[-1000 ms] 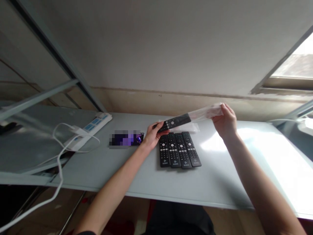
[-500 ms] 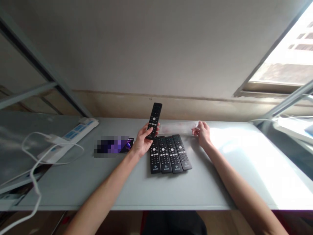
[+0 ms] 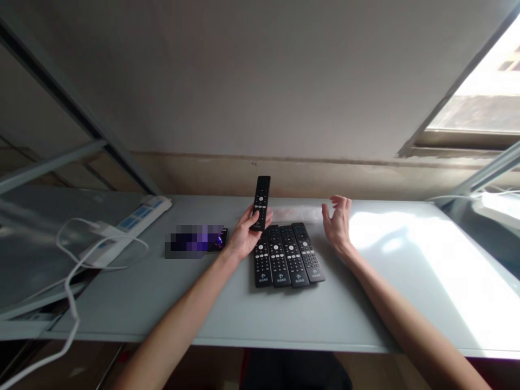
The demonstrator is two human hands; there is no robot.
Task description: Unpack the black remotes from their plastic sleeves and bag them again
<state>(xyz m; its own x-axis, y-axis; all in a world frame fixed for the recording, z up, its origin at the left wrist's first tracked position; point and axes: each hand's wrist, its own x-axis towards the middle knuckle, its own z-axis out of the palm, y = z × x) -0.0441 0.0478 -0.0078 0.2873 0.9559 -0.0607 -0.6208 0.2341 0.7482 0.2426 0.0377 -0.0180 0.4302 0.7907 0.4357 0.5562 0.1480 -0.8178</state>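
A black remote control (image 3: pixel 262 197) is held upright in my left hand (image 3: pixel 244 234), thumb across its lower keys, buttons facing me. Just below it, several more black remotes (image 3: pixel 287 257) lie side by side on the grey table (image 3: pixel 227 319), the rightmost ones slanted. Behind them a clear plastic bag (image 3: pixel 296 214) rests flat on the tabletop, partly hidden by my left hand and the held remote. My right hand (image 3: pixel 338 223) is raised at the bag's right end, fingers apart and curved, holding nothing.
Left of my left arm lies a phone with a lit purple screen (image 3: pixel 219 239), partly pixelated. A white power strip (image 3: pixel 130 230) with looping white cables (image 3: pixel 71 303) sits farther left. Metal frame posts stand at both sides, and a window (image 3: pixel 479 116) is at right.
My right hand has let go of the plastic bag's right end and opened. The bag now lies on the table. The remote in my left hand has turned slightly more upright.
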